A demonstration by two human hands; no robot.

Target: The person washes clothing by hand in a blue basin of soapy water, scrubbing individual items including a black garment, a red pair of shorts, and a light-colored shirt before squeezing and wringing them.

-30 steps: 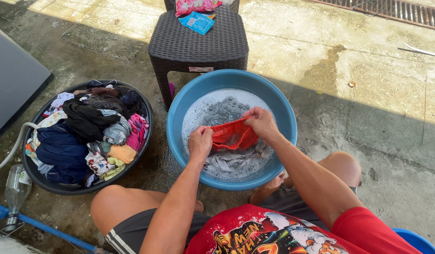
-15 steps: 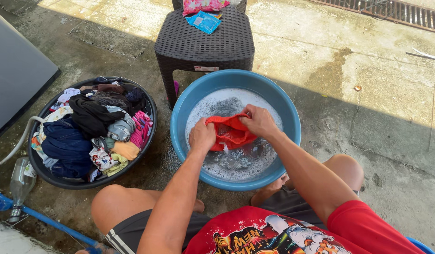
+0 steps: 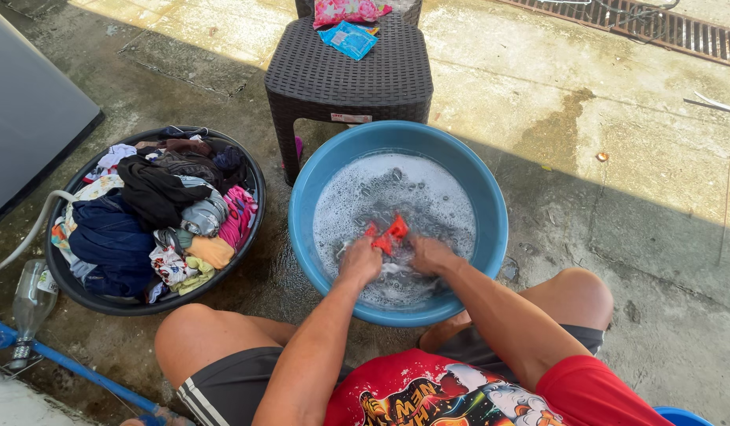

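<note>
While both fists press low in the suds, the left hand and right hand each close on a bunched red garment, likely to scrub it against itself. It sits at the centre of the frame, inside the blue basin of foamy water. At left, a black tub holds heaped clothes; above stands a dark wicker stool.
</note>
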